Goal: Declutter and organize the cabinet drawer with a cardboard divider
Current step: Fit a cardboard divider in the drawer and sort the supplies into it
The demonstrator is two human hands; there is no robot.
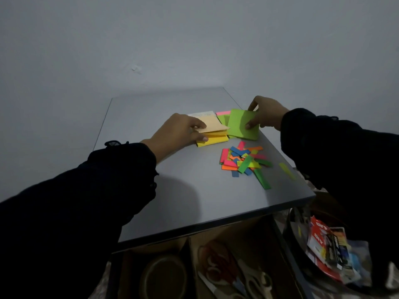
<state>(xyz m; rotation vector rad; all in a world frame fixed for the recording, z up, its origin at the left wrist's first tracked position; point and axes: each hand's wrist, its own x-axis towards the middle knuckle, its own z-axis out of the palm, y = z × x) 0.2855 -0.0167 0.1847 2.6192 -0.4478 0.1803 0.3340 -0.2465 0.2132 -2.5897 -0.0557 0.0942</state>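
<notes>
Up on the grey cabinet top point(172, 190), both hands work at sticky-note pads near its far edge. The left hand point(179, 131) presses on a yellow pad point(213, 140), fingers curled over its left end and lifting a peach sheet point(213, 124) off the stack. The right hand point(266, 114) pinches a green pad point(243, 125) between thumb and fingers, tilting it up beside the yellow pad. Nearer than the green pad lies a loose heap of coloured paper strips point(244, 161). Below the cabinet top's near edge, the open drawer point(278, 240) shows a cardboard divider point(189, 255) with a tape roll point(164, 275) on its left and scissors point(224, 266) on its right.
</notes>
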